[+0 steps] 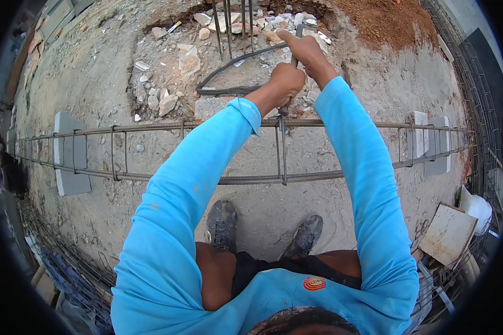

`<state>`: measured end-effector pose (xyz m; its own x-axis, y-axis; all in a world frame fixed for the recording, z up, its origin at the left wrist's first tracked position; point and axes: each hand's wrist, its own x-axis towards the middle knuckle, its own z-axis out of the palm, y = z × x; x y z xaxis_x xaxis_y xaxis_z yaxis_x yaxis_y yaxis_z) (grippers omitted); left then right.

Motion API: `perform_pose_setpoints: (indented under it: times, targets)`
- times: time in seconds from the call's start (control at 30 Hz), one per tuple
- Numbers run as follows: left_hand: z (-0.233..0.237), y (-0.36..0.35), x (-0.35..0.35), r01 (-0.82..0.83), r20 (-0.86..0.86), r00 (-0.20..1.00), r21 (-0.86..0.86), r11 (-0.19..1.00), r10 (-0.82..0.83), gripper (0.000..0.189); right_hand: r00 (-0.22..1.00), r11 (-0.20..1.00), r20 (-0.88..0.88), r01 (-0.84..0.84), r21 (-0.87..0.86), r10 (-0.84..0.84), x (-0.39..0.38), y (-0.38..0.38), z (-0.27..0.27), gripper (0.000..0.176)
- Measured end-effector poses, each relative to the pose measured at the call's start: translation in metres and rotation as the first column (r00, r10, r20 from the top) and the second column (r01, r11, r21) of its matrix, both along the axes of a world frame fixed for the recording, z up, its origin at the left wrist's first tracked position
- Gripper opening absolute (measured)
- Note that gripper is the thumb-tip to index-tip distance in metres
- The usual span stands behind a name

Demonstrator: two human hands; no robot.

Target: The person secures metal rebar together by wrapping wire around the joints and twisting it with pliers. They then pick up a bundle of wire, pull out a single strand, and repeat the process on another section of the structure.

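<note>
Both my hands are closed around a dark metal tool [299, 30], which looks like pincers; its lower end meets the rebar cage [251, 180] at a stirrup. My right hand [310, 53] grips the upper part, thumb pointing up along the handle. Just below it, my left hand [288, 81] is wrapped round the lower part. A looped bundle of thin dark tie wire [221, 71] runs from behind my left hand out to the left and back towards my right hand. Whether either hand also pinches the wire is hidden. The cage lies crosswise in front of my shoes.
Grey blocks hold up the cage at the left [71, 153] and right [439, 146]. Upright rebars [229, 30] stand in a rubble-filled pit [187, 61] ahead. Reddish soil [385, 22] is heaped at far right. More steel cages [480, 95] and a board [448, 233] lie right.
</note>
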<state>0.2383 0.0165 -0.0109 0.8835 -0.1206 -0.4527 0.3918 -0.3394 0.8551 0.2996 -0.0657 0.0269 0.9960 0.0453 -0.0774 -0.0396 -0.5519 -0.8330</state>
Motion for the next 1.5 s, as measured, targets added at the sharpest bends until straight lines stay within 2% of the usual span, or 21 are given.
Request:
perform_pose_setpoints:
  times: [0.03,0.17,0.27,0.33,0.43,0.57,0.63,0.73,0.77,0.8,0.83,0.9,0.93,1.0,1.07,1.13,1.2,1.27,1.37,1.43,1.5]
  targets:
    - [-0.005,0.001,-0.001,-0.103,-0.226,0.974,-0.300,0.948,0.034,0.013,0.990,0.999,-0.143,-0.006,0.037,0.011,0.001,-0.008,-0.020,0.065]
    - [-0.030,0.008,0.006,-0.240,-0.615,0.733,-0.633,0.736,-0.290,0.014,0.824,0.997,-0.564,0.080,0.018,-0.056,0.002,-0.028,-0.072,0.048]
    - [-0.054,0.004,0.008,-0.269,-0.704,0.615,-0.610,0.745,-0.354,0.015,0.693,0.987,-0.716,-0.156,-0.033,0.086,0.005,-0.040,-0.102,0.034]
    - [-0.054,0.003,0.002,-0.257,-0.726,0.599,-0.574,0.777,-0.338,0.015,0.620,0.976,-0.754,-0.151,0.157,0.217,0.009,-0.058,-0.136,0.031]
    - [-0.052,0.003,-0.002,-0.054,-0.666,0.683,-0.455,0.889,-0.300,0.015,0.568,0.868,-0.818,-0.448,-0.213,0.092,0.028,-0.045,-0.180,0.036]
    - [-0.070,0.009,0.005,0.003,-0.629,0.714,-0.436,0.900,-0.307,0.013,0.570,0.795,-0.757,-0.597,-0.112,0.321,0.034,-0.035,-0.179,0.040]
    - [-0.045,0.013,0.005,-0.221,-0.605,0.774,-0.536,0.815,-0.188,0.015,0.869,0.963,-0.488,-0.195,-0.185,0.082,0.011,-0.022,-0.094,0.052]
    - [-0.024,0.016,0.005,-0.121,-0.376,0.903,-0.690,0.714,-0.210,0.016,0.934,0.991,-0.358,0.064,0.118,-0.017,0.015,-0.032,-0.064,0.064]
    - [-0.015,0.015,0.004,-0.082,-0.335,0.909,-0.730,0.679,-0.250,0.020,0.934,0.793,-0.356,0.201,0.575,0.021,0.017,-0.033,-0.056,0.051]
    - [-0.010,0.015,0.003,-0.071,-0.323,0.913,-0.729,0.681,-0.251,0.020,0.943,0.387,-0.327,0.280,0.879,0.061,0.019,-0.034,-0.045,0.038]
    - [-0.005,0.016,0.001,-0.014,-0.246,0.928,-0.771,0.637,-0.278,0.022,0.948,0.388,-0.313,0.265,0.883,0.064,0.018,-0.037,-0.033,0.038]
    - [0.000,0.018,-0.002,0.092,-0.105,0.939,-0.840,0.534,-0.327,0.031,0.932,-0.041,-0.023,0.040,0.998,0.361,0.013,-0.042,-0.013,0.029]
    - [0.007,0.019,-0.003,0.094,-0.102,0.941,-0.838,0.538,-0.323,0.031,0.931,-0.044,-0.017,0.036,0.998,0.364,0.011,-0.042,-0.002,0.029]
    - [0.025,0.022,-0.007,0.235,0.021,0.956,-0.652,0.721,-0.292,0.036,0.963,0.284,0.018,-0.097,0.954,0.271,0.004,-0.039,0.021,0.024]
    - [0.052,0.025,-0.014,0.318,0.114,0.944,-0.579,0.751,-0.311,0.042,0.982,0.380,0.033,-0.102,0.919,0.184,-0.036,-0.038,0.055,0.023]
    - [0.076,0.022,-0.036,0.438,0.466,0.815,-0.106,0.893,-0.345,0.049,0.962,0.456,0.271,-0.230,0.860,-0.025,-0.077,-0.046,0.069,0.020]
    - [0.077,0.000,-0.071,0.393,0.492,0.800,0.001,0.920,-0.342,0.052,0.910,0.454,0.405,-0.325,0.829,-0.088,-0.117,-0.059,0.069,0.017]
    - [0.058,-0.031,-0.109,-0.039,0.839,0.534,0.150,0.988,-0.106,0.050,0.842,0.505,0.532,-0.423,0.752,-0.087,-0.147,-0.069,0.061,0.018]
    - [0.048,-0.052,-0.134,-0.219,0.926,0.376,0.057,0.974,0.030,0.049,0.763,0.606,0.644,-0.483,0.632,-0.063,-0.180,-0.075,0.054,0.018]
    - [0.035,-0.058,-0.141,-0.242,0.961,0.270,0.003,0.970,0.065,0.045,0.596,0.776,0.803,-0.507,0.374,0.003,-0.198,-0.083,0.051,0.020]
    - [0.021,-0.060,-0.145,-0.272,0.989,0.115,-0.053,0.961,0.088,0.038,0.452,0.799,0.877,-0.582,0.149,0.165,-0.214,-0.090,0.048,0.020]
